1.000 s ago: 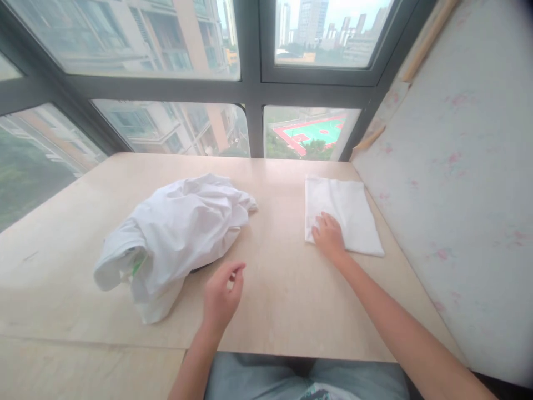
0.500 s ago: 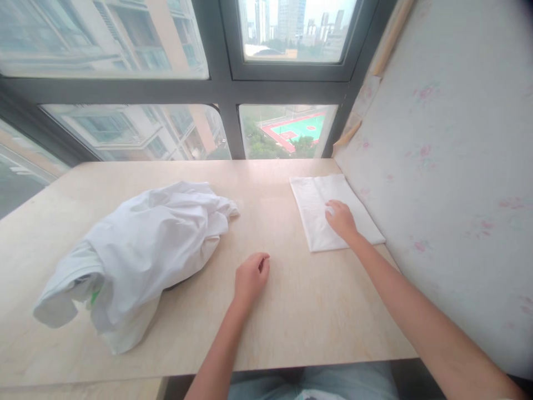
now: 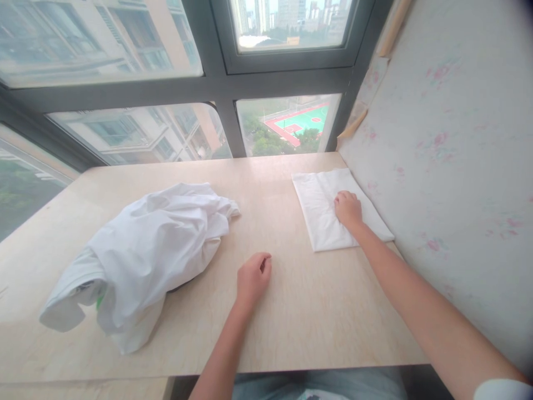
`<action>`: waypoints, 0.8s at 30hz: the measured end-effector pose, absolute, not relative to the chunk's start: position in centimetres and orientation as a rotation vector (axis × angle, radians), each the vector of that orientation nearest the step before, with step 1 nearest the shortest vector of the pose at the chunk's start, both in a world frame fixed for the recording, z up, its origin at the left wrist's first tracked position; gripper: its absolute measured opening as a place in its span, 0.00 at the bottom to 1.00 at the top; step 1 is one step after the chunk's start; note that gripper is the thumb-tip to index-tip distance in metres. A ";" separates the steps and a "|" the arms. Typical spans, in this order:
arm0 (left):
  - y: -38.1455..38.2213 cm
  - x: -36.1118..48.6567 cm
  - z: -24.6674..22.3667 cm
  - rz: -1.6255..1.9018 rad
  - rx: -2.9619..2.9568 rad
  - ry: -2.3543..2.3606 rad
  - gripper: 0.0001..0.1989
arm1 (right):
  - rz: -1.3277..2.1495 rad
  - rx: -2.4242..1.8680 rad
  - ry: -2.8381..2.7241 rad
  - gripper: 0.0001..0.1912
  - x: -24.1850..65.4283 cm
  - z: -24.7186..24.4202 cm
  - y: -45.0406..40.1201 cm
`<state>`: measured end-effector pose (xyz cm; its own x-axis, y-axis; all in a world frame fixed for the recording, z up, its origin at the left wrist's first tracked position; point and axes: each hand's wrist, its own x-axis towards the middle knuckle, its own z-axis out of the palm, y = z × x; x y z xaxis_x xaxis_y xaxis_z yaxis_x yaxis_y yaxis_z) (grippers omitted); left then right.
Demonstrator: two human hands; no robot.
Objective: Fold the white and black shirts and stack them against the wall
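Note:
On the right of the pale tabletop (image 3: 291, 311) lies a flat, folded white cloth (image 3: 316, 211). My right hand (image 3: 348, 210) rests on top of it with fingers curled in; no fold of cloth is seen pinched between them. My left hand (image 3: 254, 278) sits on the bare wood near the middle, loosely fisted, with a small dark gap inside and nothing seen in it. To its left is a crumpled heap of white clothing (image 3: 158, 239), with a collar-like opening at its near left end, where a bit of green shows. Its underside is hidden.
Grey window frames (image 3: 220, 83) border the table's far side. A wall with flowered paper (image 3: 458, 166) runs close along the right, its paper peeling near the window. The table's front edge (image 3: 333, 368) is just before my lap.
My right hand has slid slightly right on the folded cloth, and its fingers look more curled. My left hand keeps its place and shape. The view has tilted a little.

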<state>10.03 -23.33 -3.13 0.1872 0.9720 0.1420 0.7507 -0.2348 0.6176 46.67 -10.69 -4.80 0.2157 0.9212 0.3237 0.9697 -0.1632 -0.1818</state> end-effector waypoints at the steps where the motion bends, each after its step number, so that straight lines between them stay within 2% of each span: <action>1: -23.3 10.0 -3.1 0.727 2.060 1.614 0.11 | -0.197 -2.133 -1.762 0.13 46.7 -4.8 -10.8; 6: -23.4 10.0 -3.1 0.734 2.067 1.610 0.11 | -0.202 -2.059 -1.773 0.14 46.7 -4.7 -11.2; 16: -23.4 10.0 -3.1 0.744 2.065 1.609 0.11 | -0.224 -2.174 -1.757 0.11 46.7 -5.2 -10.5; 24: -23.4 10.0 -3.1 0.748 2.059 1.609 0.11 | -0.400 -1.983 -1.712 0.14 46.3 -5.0 -11.3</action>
<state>9.96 -23.44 -3.12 0.1850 0.9704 0.1555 0.7442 -0.2417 0.6227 46.33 -11.30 -4.97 0.1723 0.8384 0.5171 0.9807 -0.0967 -0.1700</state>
